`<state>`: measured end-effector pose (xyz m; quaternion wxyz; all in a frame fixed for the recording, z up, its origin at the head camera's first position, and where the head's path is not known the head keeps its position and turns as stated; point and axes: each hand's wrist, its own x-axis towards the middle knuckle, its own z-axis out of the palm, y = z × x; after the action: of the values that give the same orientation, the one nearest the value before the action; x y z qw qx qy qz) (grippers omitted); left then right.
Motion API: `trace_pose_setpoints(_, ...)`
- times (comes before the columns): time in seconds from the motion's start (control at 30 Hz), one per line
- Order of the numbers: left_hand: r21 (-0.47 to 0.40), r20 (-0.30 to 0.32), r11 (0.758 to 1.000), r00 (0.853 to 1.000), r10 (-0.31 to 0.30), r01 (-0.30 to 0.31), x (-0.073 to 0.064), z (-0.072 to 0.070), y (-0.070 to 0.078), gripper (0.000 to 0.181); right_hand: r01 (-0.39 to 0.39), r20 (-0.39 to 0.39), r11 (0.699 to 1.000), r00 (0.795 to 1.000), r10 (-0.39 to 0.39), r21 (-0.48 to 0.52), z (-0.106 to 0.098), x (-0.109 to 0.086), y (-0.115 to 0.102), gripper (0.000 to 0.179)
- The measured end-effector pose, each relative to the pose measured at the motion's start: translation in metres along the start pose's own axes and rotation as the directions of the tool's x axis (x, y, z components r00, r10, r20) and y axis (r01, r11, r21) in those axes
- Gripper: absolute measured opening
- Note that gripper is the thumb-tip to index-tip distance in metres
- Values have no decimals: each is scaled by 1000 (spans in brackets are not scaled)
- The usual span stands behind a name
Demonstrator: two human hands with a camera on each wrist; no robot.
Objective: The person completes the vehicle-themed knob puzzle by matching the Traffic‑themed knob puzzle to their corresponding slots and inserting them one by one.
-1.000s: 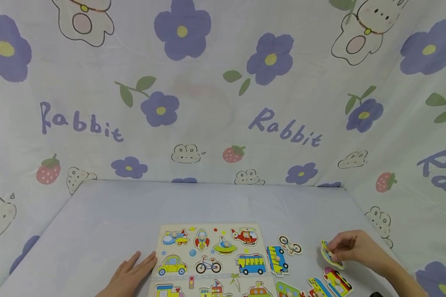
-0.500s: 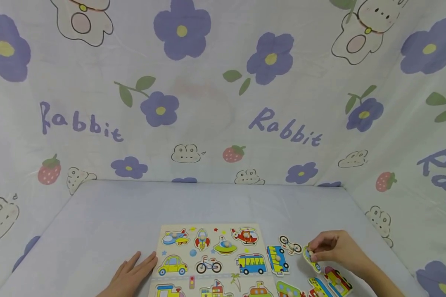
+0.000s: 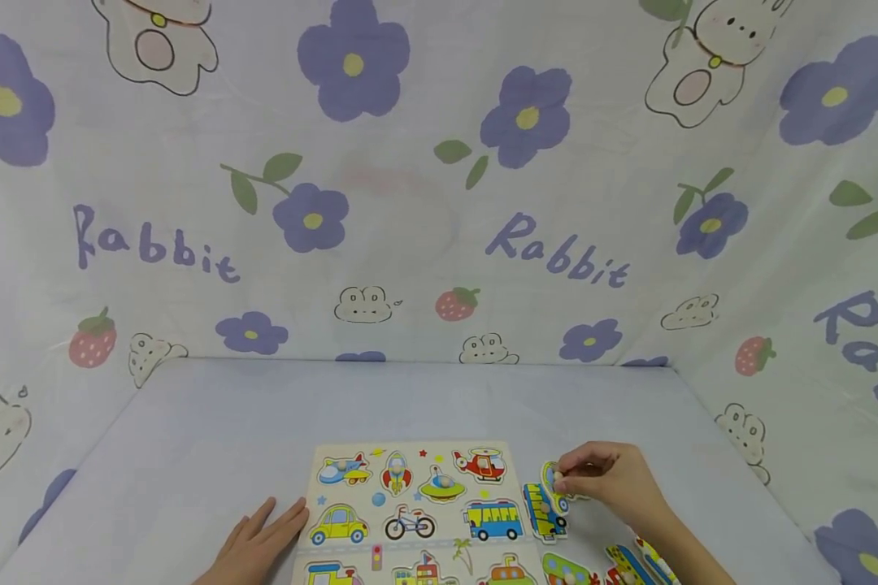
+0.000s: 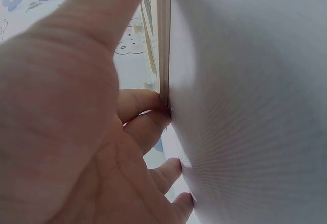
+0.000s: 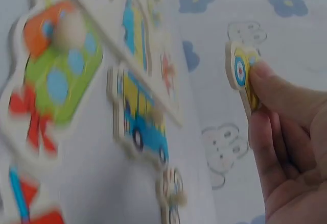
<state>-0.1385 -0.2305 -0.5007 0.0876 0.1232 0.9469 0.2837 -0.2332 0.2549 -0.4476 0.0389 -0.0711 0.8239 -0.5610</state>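
Observation:
My right hand (image 3: 618, 487) pinches a yellow car puzzle piece (image 3: 550, 481) by thumb and fingers. It is held up tilted, just right of the puzzle board (image 3: 446, 520) and overlapping the loose blue bus piece (image 3: 536, 520). In the right wrist view the car piece (image 5: 239, 73) stands on edge between thumb and fingers, apart from the loose pieces. My left hand (image 3: 259, 540) lies with fingers spread at the board's left edge. In the left wrist view two of its fingertips (image 4: 153, 124) meet the board's side (image 4: 163, 45).
Right of the board lie a green piece (image 3: 565, 569), a blue-and-yellow piece (image 3: 629, 565) and a bicycle piece (image 5: 171, 191), mostly hidden by the right hand in the head view. Airplane, rocket, saucer and helicopter pieces with knobs sit on the board's top row. Rabbit-print cloth walls (image 3: 410, 244) surround the table.
My right hand has carried the car piece leftward from the table's right side, past the bicycle piece to over the bus piece. The left hand has stayed in place.

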Motion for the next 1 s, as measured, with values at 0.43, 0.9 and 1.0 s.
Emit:
trace_pose_setpoints(0.43, 8, -10, 1000, 1000, 19, -19, 3, -3, 6, 117, -17, -216, 1000, 976, 21, 18, 79, 12, -30, 20)
trace_pose_setpoints(0.9, 28, -32, 1000, 999, 3, -2, 2, 5, 2, 112, -5, -189, 974, 981, 49, 224, 170, 24, -71, 19)
trace_pose_setpoints(1.0, 35, -44, 999, 999, -2, 3, 2, 6, 1, 112, -16, -172, 963, 983, 64, 269, 191, 24, -81, 18)
